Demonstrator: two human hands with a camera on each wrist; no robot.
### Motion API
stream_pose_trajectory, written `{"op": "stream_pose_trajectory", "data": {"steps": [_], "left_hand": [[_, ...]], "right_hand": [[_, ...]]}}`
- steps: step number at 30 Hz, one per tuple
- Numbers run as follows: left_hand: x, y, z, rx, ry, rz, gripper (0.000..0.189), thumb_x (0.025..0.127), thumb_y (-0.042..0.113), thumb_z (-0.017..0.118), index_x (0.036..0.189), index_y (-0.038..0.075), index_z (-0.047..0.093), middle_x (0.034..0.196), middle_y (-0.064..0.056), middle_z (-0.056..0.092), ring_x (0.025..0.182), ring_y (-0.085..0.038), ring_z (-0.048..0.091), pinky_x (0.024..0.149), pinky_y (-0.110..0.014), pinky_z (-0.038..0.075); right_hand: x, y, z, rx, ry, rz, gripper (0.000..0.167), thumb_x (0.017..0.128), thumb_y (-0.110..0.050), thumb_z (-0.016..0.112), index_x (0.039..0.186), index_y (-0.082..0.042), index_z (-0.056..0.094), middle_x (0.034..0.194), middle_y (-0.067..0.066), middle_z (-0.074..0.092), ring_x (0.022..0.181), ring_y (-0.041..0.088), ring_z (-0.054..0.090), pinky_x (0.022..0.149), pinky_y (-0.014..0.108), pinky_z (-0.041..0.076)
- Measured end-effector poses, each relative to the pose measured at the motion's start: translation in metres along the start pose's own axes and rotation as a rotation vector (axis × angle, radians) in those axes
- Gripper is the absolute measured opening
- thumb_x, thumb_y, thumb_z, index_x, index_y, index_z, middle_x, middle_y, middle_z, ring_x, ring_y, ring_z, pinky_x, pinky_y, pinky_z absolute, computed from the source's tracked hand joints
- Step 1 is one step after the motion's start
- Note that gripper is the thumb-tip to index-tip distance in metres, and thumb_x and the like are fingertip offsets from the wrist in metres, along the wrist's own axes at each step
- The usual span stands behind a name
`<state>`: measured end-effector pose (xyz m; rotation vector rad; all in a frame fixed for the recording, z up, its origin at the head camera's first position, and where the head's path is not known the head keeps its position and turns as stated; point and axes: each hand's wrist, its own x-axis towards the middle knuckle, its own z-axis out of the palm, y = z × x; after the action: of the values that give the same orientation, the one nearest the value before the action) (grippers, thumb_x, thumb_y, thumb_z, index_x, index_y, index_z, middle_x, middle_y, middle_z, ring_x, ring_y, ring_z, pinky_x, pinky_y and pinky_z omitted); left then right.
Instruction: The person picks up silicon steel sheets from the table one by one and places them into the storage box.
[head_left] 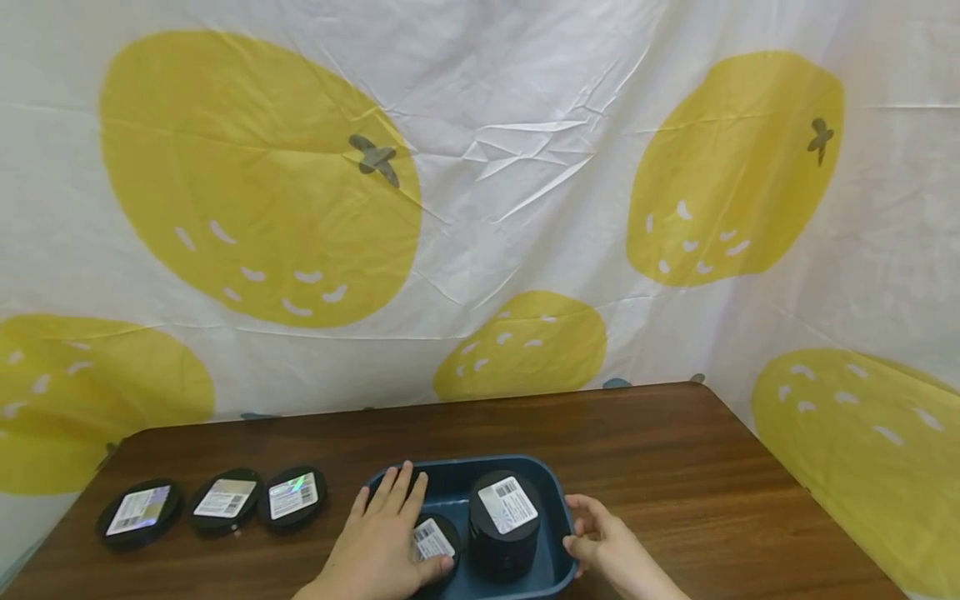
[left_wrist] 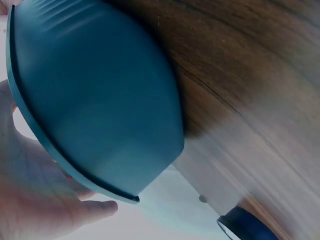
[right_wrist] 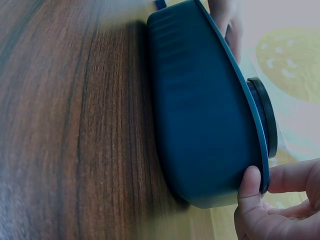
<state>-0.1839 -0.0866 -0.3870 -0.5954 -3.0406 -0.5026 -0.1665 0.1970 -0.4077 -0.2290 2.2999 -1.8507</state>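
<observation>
A blue plastic bin point(head_left: 557, 500) stands on the wooden table. Inside it, on the right, is a stack of round black containers point(head_left: 504, 525) with a white barcode label on top. Another round black container point(head_left: 437, 540) lies lower in the bin's left part. My left hand point(head_left: 386, 533) reaches over the bin's left side, its fingers straight and spread, the thumb across the edge of that lower container. At the bin's right rim, my right hand point(head_left: 611, 542) pinches the wall between thumb point(right_wrist: 248, 186) and forefinger.
Left of the bin, three flat round black containers, a far-left one point(head_left: 138, 514), a middle one point(head_left: 225, 502) and a nearer one point(head_left: 292, 498), lie labels up on the table point(head_left: 660, 450). A white curtain point(head_left: 525, 208) with yellow fruit print hangs behind the table and along its right.
</observation>
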Motion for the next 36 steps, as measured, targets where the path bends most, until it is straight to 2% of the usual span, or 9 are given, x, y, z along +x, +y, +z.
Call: {"op": "stream_pose_trajectory", "data": {"steps": [11, 21, 28, 36], "left_hand": [[-0.007, -0.003, -0.001, 0.003, 0.043, 0.003, 0.098, 0.073, 0.069, 0.06, 0.141, 0.002, 0.036, 0.148, -0.021, 0.027, 0.136, -0.037, 0.023, 0.106, -0.063, 0.015], [-0.012, -0.006, -0.005, 0.011, 0.054, -0.012, 0.094, 0.073, 0.068, 0.061, 0.143, 0.009, 0.036, 0.15, -0.019, 0.025, 0.137, -0.037, 0.021, 0.106, -0.063, 0.013], [-0.016, -0.013, -0.009, 0.045, 0.068, -0.044, 0.094, 0.073, 0.067, 0.06, 0.143, 0.011, 0.035, 0.151, -0.017, 0.023, 0.138, -0.035, 0.018, 0.106, -0.065, 0.013], [-0.019, -0.021, -0.01, 0.035, 0.064, -0.074, 0.094, 0.073, 0.07, 0.059, 0.142, 0.01, 0.037, 0.15, -0.017, 0.024, 0.137, -0.037, 0.02, 0.105, -0.065, 0.013]], "right_hand": [[0.0, 0.0, 0.0, -0.013, 0.006, -0.02, 0.057, 0.081, 0.005, 0.055, 0.129, 0.019, 0.027, 0.086, 0.008, 0.04, 0.068, 0.018, 0.046, 0.056, 0.025, 0.048], [0.0, 0.001, 0.0, -0.008, 0.006, -0.008, 0.057, 0.082, 0.004, 0.054, 0.13, 0.018, 0.027, 0.087, 0.009, 0.04, 0.069, 0.018, 0.046, 0.056, 0.027, 0.048], [0.001, 0.0, 0.0, -0.007, -0.002, -0.005, 0.056, 0.083, 0.004, 0.054, 0.13, 0.018, 0.027, 0.087, 0.008, 0.039, 0.07, 0.018, 0.046, 0.057, 0.027, 0.048], [0.0, 0.002, 0.0, -0.008, -0.001, 0.002, 0.056, 0.083, 0.004, 0.054, 0.13, 0.018, 0.026, 0.087, 0.008, 0.039, 0.071, 0.018, 0.046, 0.058, 0.027, 0.048]]}}
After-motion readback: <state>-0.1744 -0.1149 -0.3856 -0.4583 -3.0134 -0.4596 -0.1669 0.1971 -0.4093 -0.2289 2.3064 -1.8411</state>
